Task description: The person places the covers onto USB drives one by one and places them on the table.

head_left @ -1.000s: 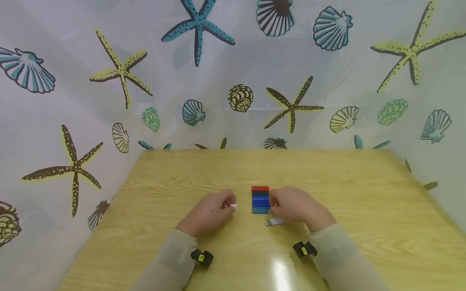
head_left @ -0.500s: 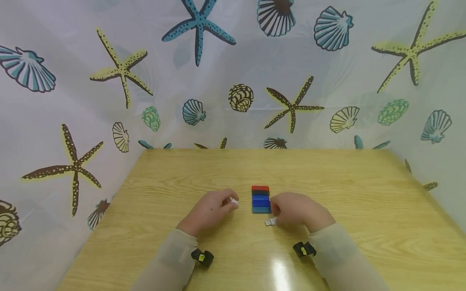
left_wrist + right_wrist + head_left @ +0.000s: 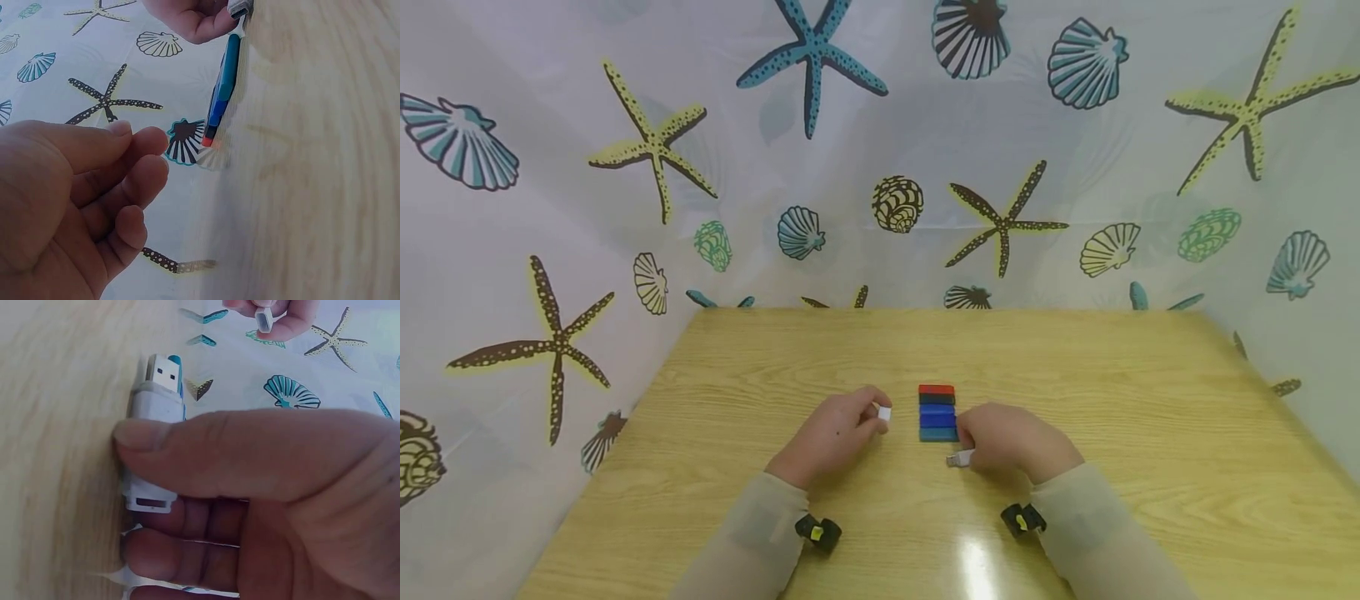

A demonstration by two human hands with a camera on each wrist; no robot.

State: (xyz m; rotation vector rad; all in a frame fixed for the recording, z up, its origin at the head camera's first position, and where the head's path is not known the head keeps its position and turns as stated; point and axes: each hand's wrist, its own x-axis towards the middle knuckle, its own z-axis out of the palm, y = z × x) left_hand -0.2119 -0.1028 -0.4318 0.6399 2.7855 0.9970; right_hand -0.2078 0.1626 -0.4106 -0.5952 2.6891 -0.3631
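Observation:
A white USB stick [image 3: 959, 458] is pinched between thumb and fingers of my right hand [image 3: 1015, 440], low over the table. Its bare metal plug [image 3: 164, 372] faces away from the palm in the right wrist view. To the left, my left hand [image 3: 833, 435] pinches a small white USB cap [image 3: 884, 413]; its hollow end [image 3: 264, 324] shows in the right wrist view. The left fingers hide the cap in the left wrist view. Between the hands lies a row of coloured sticks [image 3: 937, 415] in red, black, blue and teal, close beside my right fingertips.
The wooden table [image 3: 820, 350] spreads out around both hands. A white curtain [image 3: 865, 108] printed with starfish and shells hangs behind it and along both sides. Each sleeve carries a black wrist mount [image 3: 817, 532].
My right hand has come down from beside the coloured row and taken hold of the USB stick on the table. My left hand has turned the cap slightly, staying in nearly the same place.

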